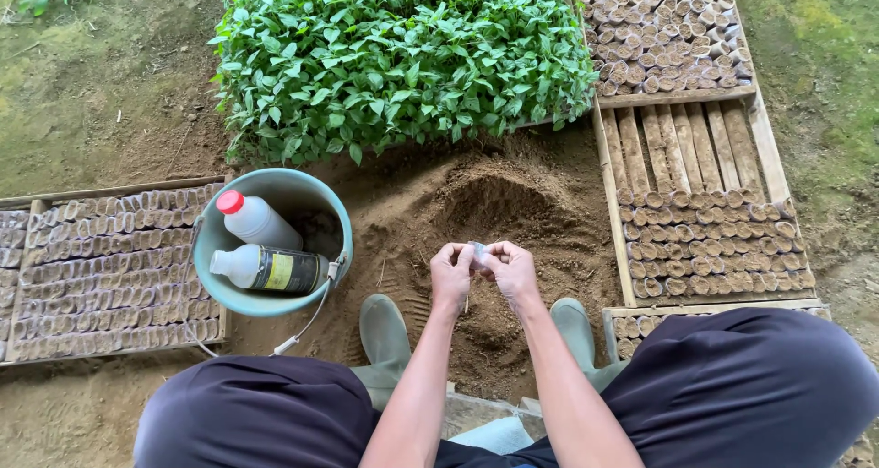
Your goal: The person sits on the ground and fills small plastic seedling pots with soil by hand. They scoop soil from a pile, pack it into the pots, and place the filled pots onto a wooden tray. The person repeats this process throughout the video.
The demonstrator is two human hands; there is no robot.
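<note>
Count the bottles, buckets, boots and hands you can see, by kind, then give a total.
Bottles: 2, both in the bucket
Bucket: 1
Boots: 2
Hands: 2, both on a small clear piece
Total: 7

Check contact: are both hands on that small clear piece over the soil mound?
Touching. The head view shows the left hand and right hand pinching the small clear piece between their fingertips, with no gap visible.
</note>
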